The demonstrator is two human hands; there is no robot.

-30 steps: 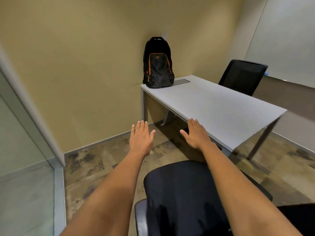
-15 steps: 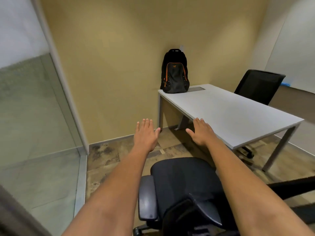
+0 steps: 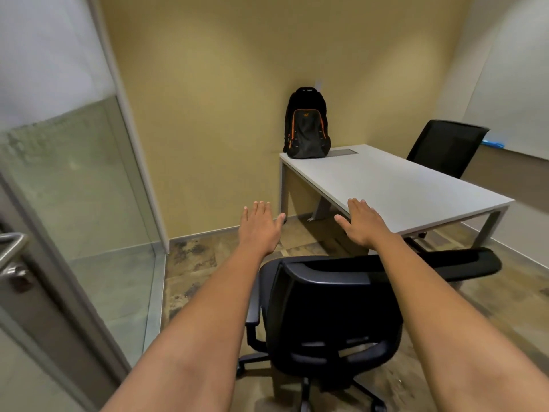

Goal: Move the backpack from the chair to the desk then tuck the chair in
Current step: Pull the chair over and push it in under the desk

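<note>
Glass fills the left of the frame: a partition [image 3: 80, 185] with a frosted upper band, and at the far left edge a metal door handle [image 3: 12, 251]. Right of it, a yellow wall [image 3: 222, 99] runs across the upper centre, with mottled brown flooring [image 3: 196, 263] below. Both bare arms reach forward from the bottom of the frame. The left hand [image 3: 260, 226], at centre, is spread flat with the palm down and fingers extended, holding nothing. Below and between the arms stands a black office chair [image 3: 329, 316], seen from behind, its backrest toward the camera and its armrests out to either side; it sits out from the desk, not tucked under. The right hand [image 3: 361, 223], right of centre, is likewise flat and open, empty, hovering in front of the near edge of the grey desk [image 3: 401, 188]; whether it touches the edge I cannot tell. The black backpack [image 3: 307, 126] with orange trim stands upright on the desk's far left corner, against the wall. At the upper right, a second black chair [image 3: 442, 147] sits behind the desk, beside a whiteboard [image 3: 511, 99].
</note>
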